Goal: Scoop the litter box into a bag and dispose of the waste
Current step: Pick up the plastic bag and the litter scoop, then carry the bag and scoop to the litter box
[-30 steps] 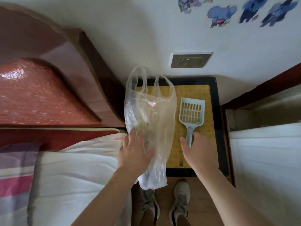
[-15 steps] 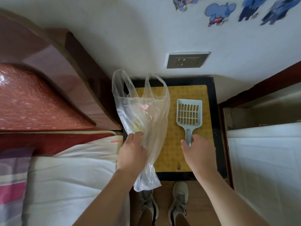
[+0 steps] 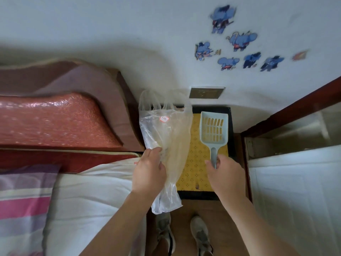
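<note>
A person stands in the narrow gap between a bed (image 3: pixel 88 200) and a white cabinet (image 3: pixel 295 191), seen from above. Both arms reach forward over a yellow mat (image 3: pixel 195 159) with a black border, which lies on the floor (image 3: pixel 208 207) against the wall (image 3: pixel 110 34).

The left hand (image 3: pixel 149 172) is curled round the middle of a clear plastic bag (image 3: pixel 166 137), bunching the film. The bag's two loop handles stand up beyond the fingers, toward the wall. Its closed end hangs below the wrist, in front of the mat's near edge. A small white-and-red label (image 3: pixel 163 118) sits on the bag's upper part.

The right hand (image 3: pixel 227 174) grips the handle of a pale blue scoop (image 3: pixel 214 129), thumb and fingers closed round the lower end of the stem. The scoop's slotted head points away from the person and sits over the right half of the mat — just beside the bag, but apart from it. The mat's yellow shows through the slots. Whether the scoop touches the mat cannot be told.

Above the mat a socket plate (image 3: pixel 204 93) is set in the wall, and higher up is a cluster of blue cartoon stickers (image 3: pixel 239 39). A red padded headboard (image 3: pixel 55 122) stands at left, with white bedding and a pink-striped cover (image 3: pixel 24 200) below it. Two grey shoes (image 3: pixel 200 233) show on the brown floor between the arms.
</note>
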Demonstrator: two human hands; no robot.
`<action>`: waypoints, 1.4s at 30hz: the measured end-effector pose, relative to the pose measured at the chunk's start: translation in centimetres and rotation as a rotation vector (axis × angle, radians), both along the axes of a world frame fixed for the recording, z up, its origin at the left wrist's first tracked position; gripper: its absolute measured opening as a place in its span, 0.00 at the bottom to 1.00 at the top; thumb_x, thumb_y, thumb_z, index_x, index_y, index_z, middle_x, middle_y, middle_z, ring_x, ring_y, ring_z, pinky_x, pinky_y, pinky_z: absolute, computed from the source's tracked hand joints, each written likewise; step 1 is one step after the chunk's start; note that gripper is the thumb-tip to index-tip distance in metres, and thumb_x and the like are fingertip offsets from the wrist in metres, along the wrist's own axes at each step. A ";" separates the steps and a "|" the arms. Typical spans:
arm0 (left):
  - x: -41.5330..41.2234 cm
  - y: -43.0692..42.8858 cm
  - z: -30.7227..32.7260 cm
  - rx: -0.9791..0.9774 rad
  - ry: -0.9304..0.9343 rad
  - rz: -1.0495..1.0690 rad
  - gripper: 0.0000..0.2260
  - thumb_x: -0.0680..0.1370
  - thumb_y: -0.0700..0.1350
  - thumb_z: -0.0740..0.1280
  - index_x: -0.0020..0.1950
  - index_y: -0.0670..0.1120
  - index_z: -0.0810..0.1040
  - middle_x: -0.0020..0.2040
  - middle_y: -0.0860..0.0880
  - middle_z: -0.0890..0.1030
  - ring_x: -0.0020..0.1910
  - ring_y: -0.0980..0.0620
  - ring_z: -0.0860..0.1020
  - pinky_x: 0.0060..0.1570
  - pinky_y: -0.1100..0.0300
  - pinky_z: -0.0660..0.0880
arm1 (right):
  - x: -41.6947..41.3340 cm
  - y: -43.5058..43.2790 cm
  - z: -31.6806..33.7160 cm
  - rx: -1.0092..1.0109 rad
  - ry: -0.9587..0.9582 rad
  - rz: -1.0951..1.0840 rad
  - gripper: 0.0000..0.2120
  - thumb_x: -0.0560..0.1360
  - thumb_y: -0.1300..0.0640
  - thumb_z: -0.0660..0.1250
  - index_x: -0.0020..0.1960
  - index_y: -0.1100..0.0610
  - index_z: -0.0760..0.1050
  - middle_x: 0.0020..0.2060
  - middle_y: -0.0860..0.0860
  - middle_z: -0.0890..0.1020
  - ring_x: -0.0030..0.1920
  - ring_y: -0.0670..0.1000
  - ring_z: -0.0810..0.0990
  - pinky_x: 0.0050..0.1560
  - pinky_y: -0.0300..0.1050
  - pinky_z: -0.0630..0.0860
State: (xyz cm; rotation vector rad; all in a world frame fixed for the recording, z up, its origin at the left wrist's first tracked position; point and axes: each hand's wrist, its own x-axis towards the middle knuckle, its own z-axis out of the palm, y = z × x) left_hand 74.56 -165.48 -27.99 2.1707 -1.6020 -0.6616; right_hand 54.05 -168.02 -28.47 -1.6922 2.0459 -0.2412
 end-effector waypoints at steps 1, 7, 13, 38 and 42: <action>-0.1 0.5 1.0 -0.015 0.002 0.012 0.21 0.71 0.31 0.66 0.63 0.41 0.77 0.52 0.44 0.80 0.45 0.44 0.80 0.42 0.56 0.74 | -0.2 0.3 1.0 -0.022 -0.007 0.013 0.15 0.76 0.48 0.68 0.35 0.52 0.71 0.25 0.45 0.70 0.23 0.42 0.66 0.25 0.34 0.58; -2.4 4.7 6.3 -0.071 -0.025 0.109 0.21 0.71 0.32 0.67 0.63 0.42 0.77 0.51 0.45 0.80 0.47 0.43 0.79 0.40 0.54 0.76 | -2.4 2.7 6.7 -0.096 -0.012 0.138 0.15 0.75 0.49 0.70 0.33 0.51 0.70 0.24 0.47 0.71 0.22 0.45 0.68 0.23 0.36 0.59; -4.3 10.7 12.3 -0.134 -0.039 0.268 0.20 0.72 0.34 0.66 0.64 0.43 0.76 0.53 0.46 0.79 0.49 0.44 0.79 0.42 0.55 0.76 | -3.4 5.9 13.0 -0.151 -0.019 0.312 0.15 0.76 0.49 0.68 0.33 0.50 0.69 0.24 0.46 0.72 0.22 0.44 0.69 0.24 0.35 0.59; 5.7 58.0 24.8 -0.253 -0.299 1.149 0.18 0.72 0.34 0.67 0.62 0.43 0.78 0.53 0.44 0.80 0.48 0.41 0.80 0.43 0.53 0.75 | 19.8 41.0 25.9 -0.221 -0.258 1.187 0.11 0.76 0.48 0.68 0.38 0.50 0.73 0.29 0.43 0.74 0.29 0.41 0.72 0.28 0.34 0.60; 5.7 64.1 25.9 -0.265 -0.359 1.324 0.19 0.69 0.32 0.69 0.59 0.42 0.80 0.50 0.43 0.81 0.45 0.39 0.80 0.41 0.55 0.73 | 23.4 46.3 27.3 -0.201 -0.354 1.391 0.12 0.77 0.46 0.67 0.38 0.50 0.73 0.30 0.44 0.76 0.30 0.43 0.74 0.29 0.36 0.63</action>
